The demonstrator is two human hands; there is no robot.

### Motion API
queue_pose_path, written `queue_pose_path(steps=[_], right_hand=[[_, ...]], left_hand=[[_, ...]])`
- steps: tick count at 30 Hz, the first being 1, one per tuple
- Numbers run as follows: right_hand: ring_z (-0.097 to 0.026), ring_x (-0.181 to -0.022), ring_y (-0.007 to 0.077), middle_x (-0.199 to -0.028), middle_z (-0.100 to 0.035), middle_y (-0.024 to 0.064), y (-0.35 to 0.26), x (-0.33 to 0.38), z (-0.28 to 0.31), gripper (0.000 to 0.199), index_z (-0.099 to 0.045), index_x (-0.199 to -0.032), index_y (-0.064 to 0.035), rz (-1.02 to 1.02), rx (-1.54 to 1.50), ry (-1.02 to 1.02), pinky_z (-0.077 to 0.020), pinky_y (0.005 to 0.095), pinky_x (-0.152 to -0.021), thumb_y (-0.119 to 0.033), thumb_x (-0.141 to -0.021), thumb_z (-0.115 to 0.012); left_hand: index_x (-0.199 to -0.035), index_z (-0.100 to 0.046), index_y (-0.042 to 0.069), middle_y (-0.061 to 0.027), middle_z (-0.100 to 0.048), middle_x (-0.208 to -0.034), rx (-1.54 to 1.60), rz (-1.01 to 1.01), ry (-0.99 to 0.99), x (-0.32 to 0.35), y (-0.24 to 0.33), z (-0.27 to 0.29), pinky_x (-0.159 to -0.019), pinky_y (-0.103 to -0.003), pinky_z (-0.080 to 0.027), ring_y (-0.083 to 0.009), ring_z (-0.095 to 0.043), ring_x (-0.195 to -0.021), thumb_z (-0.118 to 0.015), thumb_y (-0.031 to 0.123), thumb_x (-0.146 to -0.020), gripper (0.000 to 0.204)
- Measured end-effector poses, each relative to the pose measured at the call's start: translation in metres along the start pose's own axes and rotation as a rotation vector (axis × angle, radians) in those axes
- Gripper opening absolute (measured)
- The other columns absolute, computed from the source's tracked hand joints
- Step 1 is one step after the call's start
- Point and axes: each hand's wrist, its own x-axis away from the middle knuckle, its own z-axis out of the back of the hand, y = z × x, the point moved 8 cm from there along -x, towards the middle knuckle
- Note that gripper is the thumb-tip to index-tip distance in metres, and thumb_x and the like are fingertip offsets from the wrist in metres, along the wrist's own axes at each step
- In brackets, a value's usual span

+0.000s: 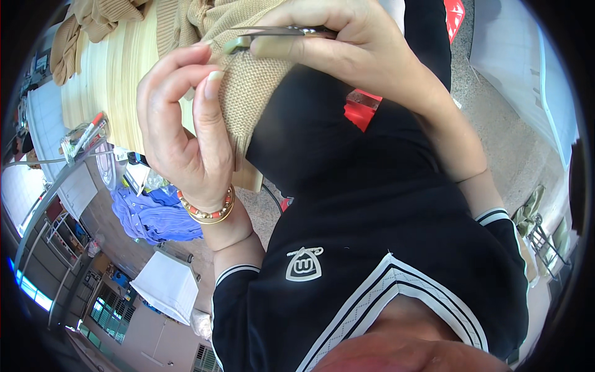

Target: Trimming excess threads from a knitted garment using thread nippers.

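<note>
My left hand point(186, 130), with a beaded and gold bracelet at the wrist, pinches the edge of a beige knit fabric point(248, 93) between thumb and curled fingers. My right hand point(347, 43) grips a small metal cutting tool point(279, 34) whose tip rests on the knit just above my left thumb. The fabric hangs down from the table over my black top. How far the tool's blades are apart is hidden by my fingers.
A pale wooden table point(118, 74) carries more beige knitwear point(93, 25) at its far end. A clear cup of pens point(83, 136) stands at the left edge. Below lie a blue cloth point(155, 214) and a white box point(167, 285). A red object point(362, 111) sits by my right forearm.
</note>
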Motion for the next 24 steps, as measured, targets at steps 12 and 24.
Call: queue_pose_path(steps=[12,24], right_hand=[[-0.062,-0.102,0.0196,-0.110,-0.067,0.0133,-0.021,-0.001,-0.011,0.029,-0.063,-0.112,0.0030,0.288,0.425,-0.097,-0.0474,0.0286,-0.089,0.006,-0.084,-0.057],[-0.063,-0.103,0.0201,-0.110,-0.067,0.0127,-0.022,0.003,-0.009,0.033,-0.062,-0.115,0.0018,0.254,0.468,-0.069,-0.0475,0.0285,-0.089,0.005,-0.083,-0.058]], left_hand=[[-0.089,-0.065,0.000,-0.0123,-0.066,-0.094,0.021,0.046,-0.035,0.000,0.004,-0.004,-0.083,-0.030,-0.046,-0.0207,-0.062,-0.088,-0.063,0.004,-0.087,0.004],[-0.092,-0.062,-0.005,-0.0193,-0.064,-0.099,0.166,0.069,0.028,-0.005,0.009,0.018,-0.090,-0.034,-0.044,-0.0244,-0.060,-0.096,-0.048,0.016,-0.095,0.025]])
